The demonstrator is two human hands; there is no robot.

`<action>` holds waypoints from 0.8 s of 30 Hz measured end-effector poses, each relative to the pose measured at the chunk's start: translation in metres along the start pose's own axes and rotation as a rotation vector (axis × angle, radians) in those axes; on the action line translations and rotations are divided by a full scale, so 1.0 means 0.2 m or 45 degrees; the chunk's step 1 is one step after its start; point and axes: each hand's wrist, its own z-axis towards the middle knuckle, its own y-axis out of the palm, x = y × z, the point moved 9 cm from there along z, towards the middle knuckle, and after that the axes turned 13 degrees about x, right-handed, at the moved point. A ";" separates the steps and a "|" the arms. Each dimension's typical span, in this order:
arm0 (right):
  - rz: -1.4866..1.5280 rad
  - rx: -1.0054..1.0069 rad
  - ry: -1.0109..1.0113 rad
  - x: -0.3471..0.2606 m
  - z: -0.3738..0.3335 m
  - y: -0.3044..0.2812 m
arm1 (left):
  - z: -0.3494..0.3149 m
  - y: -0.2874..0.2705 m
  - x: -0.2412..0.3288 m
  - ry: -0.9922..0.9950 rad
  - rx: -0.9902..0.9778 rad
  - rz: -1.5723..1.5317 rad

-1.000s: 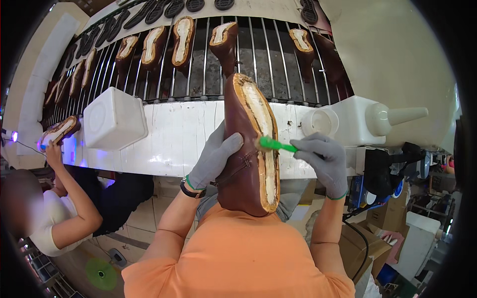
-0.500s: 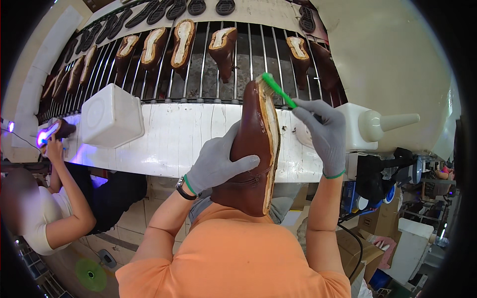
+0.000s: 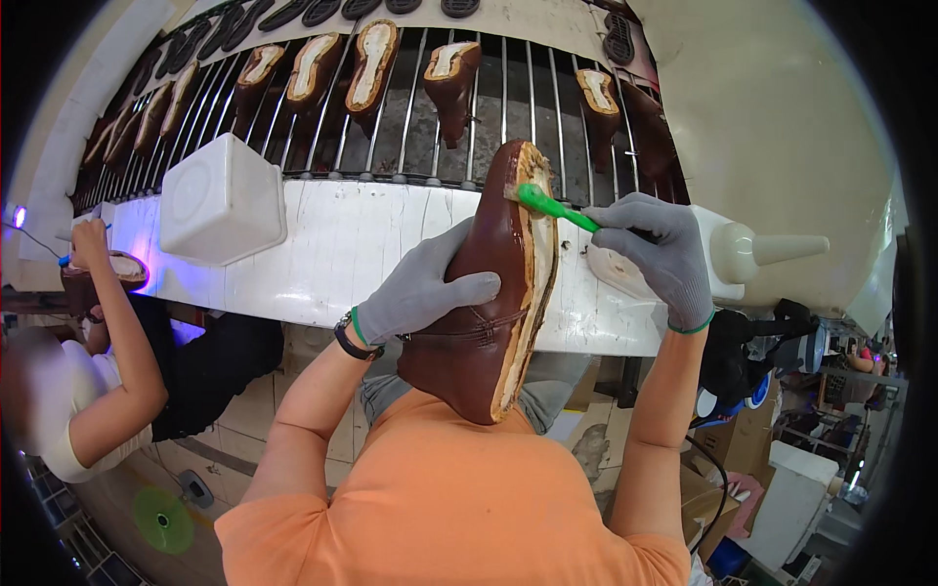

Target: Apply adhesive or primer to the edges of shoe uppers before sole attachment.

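**Brushing along the rim of an upturned brown boot**

The step in hand is judged to be the brushing of a coating onto the boot's underside. The brown boot [image 3: 479, 283] is held before the person's torso, at the near edge of the white worktop [image 3: 362, 225], its pale underside turned to the person's right; whether it touches the worktop cannot be told. The gloved left hand [image 3: 420, 293] has its grip closed around the boot's upper, thumb laid across the leather. The gloved right hand [image 3: 655, 249] has its grip closed on the handle of a green brush [image 3: 557, 207], whose bristles appear to meet the rim near the boot's far end. The next move likely calls for a firm left hold and a light stroke following the curved edge, kept off the upper.

Counts: one boot and one brush in hand; one white box-shaped container [image 3: 220, 200]; one white nozzled bottle [image 3: 738, 252]; one shallow dish [image 3: 616, 272], partly behind the right hand. On the barred rack [image 3: 411, 107], five boots [image 3: 373, 73] stand distinct with pale undersides showing, one dark boot [image 3: 650, 132] lies at the right, and at least three crowd the left. Black soles [image 3: 362, 8] number more than six; overlap prevents a full total. One further boot [image 3: 127, 269] is with a co-worker [image 3: 112, 400].
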 end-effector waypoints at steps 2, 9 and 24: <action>-0.027 -0.043 -0.015 -0.01 0.01 0.01 | 0.00 0.01 0.00 -0.023 -0.033 -0.075; -0.088 -0.162 0.027 0.03 -0.04 0.03 | -0.02 0.02 -0.05 -0.152 -0.078 -0.271; 0.033 -0.423 0.073 0.03 -0.32 0.17 | 0.01 -0.04 -0.07 -0.160 0.115 -0.489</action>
